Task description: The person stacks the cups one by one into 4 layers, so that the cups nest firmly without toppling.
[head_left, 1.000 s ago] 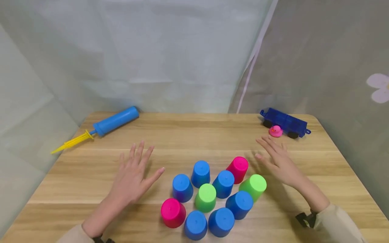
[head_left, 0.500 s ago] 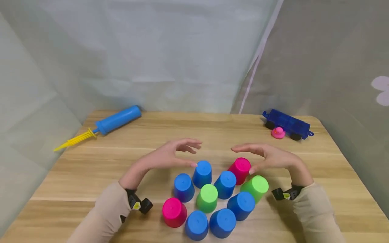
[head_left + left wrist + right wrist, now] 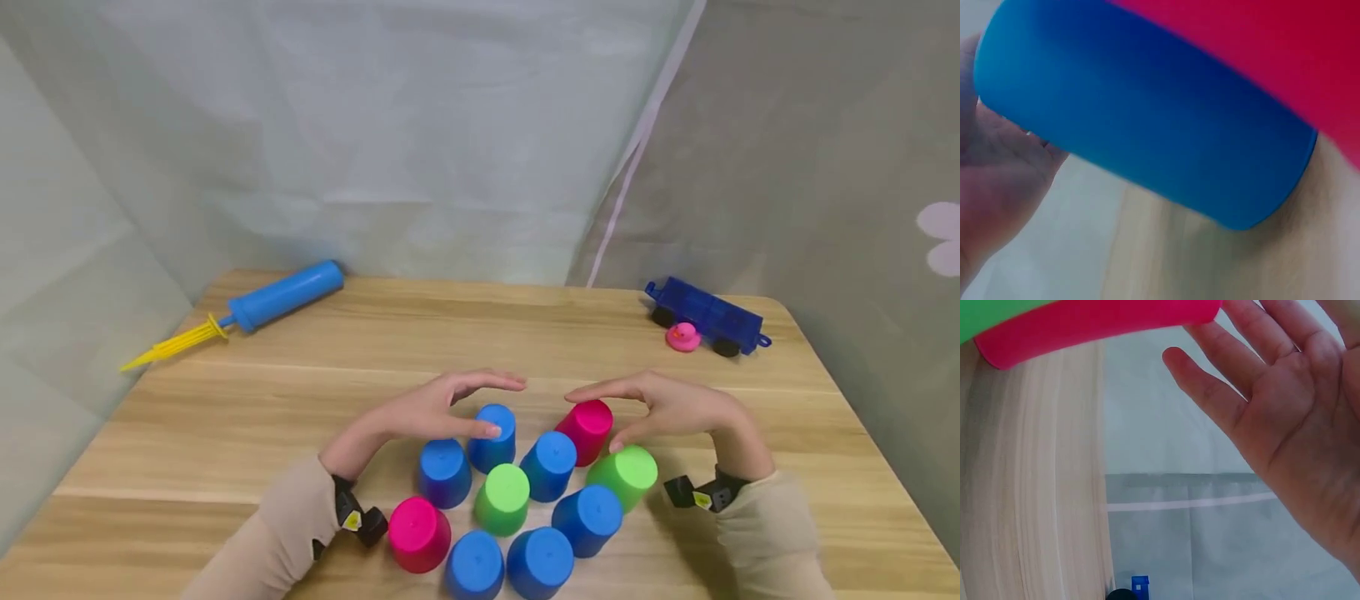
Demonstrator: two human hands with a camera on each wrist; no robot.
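Wooden table [image 3: 225, 433] is carrying upturned cups clustered at six o'clock. Both hands have swung inward since a second ago: left hand [image 3: 431, 408] and right hand [image 3: 663, 404], fingers relaxed and gripping nothing, are now cupping around blue cup [image 3: 495, 433] and pink cup [image 3: 587, 429].

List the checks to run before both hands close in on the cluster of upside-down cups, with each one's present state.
1. Left hand is at the back blue cup, its thumb at the cup's side: ok.
2. Right hand is at the back pink cup: ok.
3. A firm hold on either cup: cannot tell; the fingers arch over the cups.
4. All ten cups stand upside down on the table: ok.
5. Pump, toy truck and pink duck lie apart from the cluster: ok.
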